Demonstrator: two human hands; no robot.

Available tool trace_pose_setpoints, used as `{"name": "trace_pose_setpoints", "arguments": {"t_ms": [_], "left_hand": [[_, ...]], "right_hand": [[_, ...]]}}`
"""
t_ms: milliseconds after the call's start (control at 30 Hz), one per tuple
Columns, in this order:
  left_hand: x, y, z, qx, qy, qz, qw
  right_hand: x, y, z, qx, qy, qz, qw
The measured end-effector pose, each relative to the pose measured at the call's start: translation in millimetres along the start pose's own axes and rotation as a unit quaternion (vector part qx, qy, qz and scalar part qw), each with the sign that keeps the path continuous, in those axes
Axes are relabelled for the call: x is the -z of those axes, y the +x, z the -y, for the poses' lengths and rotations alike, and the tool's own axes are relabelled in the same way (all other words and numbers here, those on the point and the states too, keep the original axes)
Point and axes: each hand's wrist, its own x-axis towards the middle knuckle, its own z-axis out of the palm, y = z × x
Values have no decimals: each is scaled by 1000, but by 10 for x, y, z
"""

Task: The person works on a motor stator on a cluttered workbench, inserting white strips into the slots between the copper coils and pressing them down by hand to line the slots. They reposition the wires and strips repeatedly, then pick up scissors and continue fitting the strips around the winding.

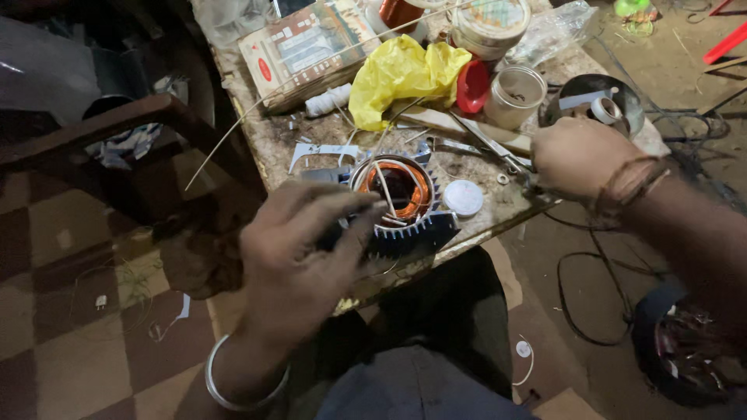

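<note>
Two hands worked at the bench (498, 210): the left hand (299, 260) spread open against the finned motor (401, 206), best held steady, while the right hand (580, 155) closed on pliers (486, 144).

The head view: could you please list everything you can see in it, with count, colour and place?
motor stator: one, grey finned shell with copper windings, table front edge
table: one, mottled stone top, centre
plastic bag: one, yellow, behind the stator
cardboard box: one, tan and red, table far left
red lid: one, beside the bag
jar: one, clear, right of the red lid
white cap: one, right of the stator
metal bowl: one, grey, table right end
wooden chair: one, dark, left
left hand: blurred, fingers spread, at the stator, silver bangle on wrist
right hand: closed at the table's right edge, brown wrist band
</note>
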Motion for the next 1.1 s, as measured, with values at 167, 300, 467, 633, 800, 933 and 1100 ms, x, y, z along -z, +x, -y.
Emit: {"name": "trace_pose_setpoints", "arguments": {"t_ms": [167,300,467,633,800,933,1100], "left_hand": [[53,86,128,23,-61,-11,998],[57,188,235,21,-58,-14,998],[36,211,349,24,-27,-28,999],[45,205,435,29,-48,-30,998],[120,176,430,-5,-7,13,1000],[218,163,394,-39,-9,69,997],[292,179,356,-62,27,125,990]], "right_hand": [[205,-13,42,26,-38,79,996],[506,-352,227,9,52,-62,997],[652,-696,650,242,266,-300,883],[537,-794,1065,451,204,-400,772],[329,-737,1221,436,128,-453,767],[174,-756,1091,406,102,-492,763],[240,-839,944,392,172,-462,777]]}}
